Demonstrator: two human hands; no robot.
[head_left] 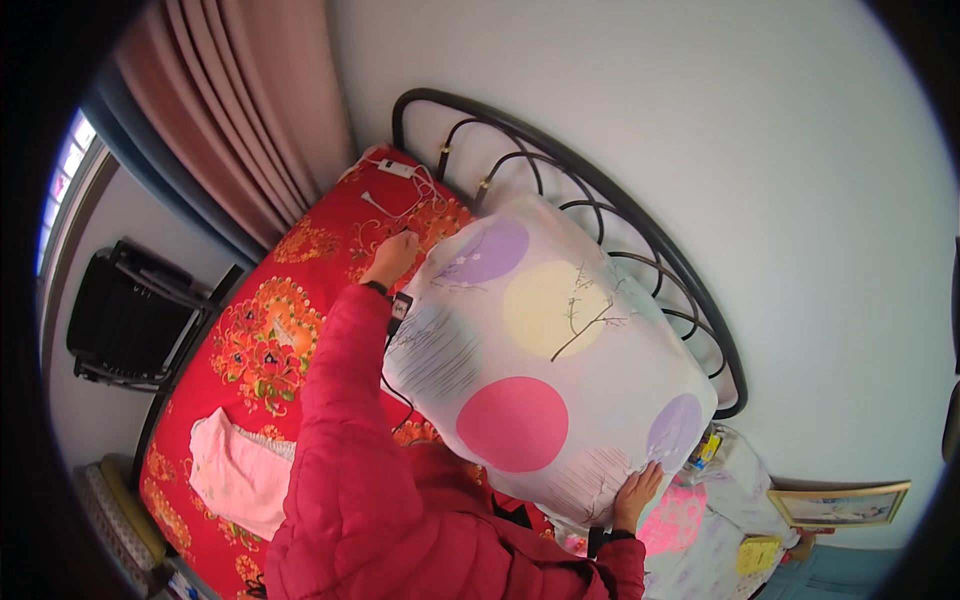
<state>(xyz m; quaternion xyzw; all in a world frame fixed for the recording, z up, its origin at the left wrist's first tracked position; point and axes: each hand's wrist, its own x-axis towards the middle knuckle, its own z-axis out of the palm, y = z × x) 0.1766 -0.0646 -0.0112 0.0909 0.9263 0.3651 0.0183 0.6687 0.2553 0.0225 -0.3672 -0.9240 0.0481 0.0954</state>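
A big, puffy white bedding piece (590, 400), shaped like a large pillow and printed with coloured circles and bare branches, lies on the bed against the headboard. My left hand (392, 258) is closed beside its far left edge, and whatever the fingers hold, if anything, is hidden. A small dark device (400, 306) with a screen is at that wrist, and a black cable hangs below it. Flat on the near right corner of the bedding piece rests my right hand (638, 490), fingers stretched out. Both sleeves are red and padded.
The red flowered bed sheet (260, 340) bears a pink cloth (240, 475) and a white corded controller (396, 168). A black metal headboard (640, 215) curves along the wall. A black folding chair (135, 315) stands at left; a framed picture (840, 504) is at right.
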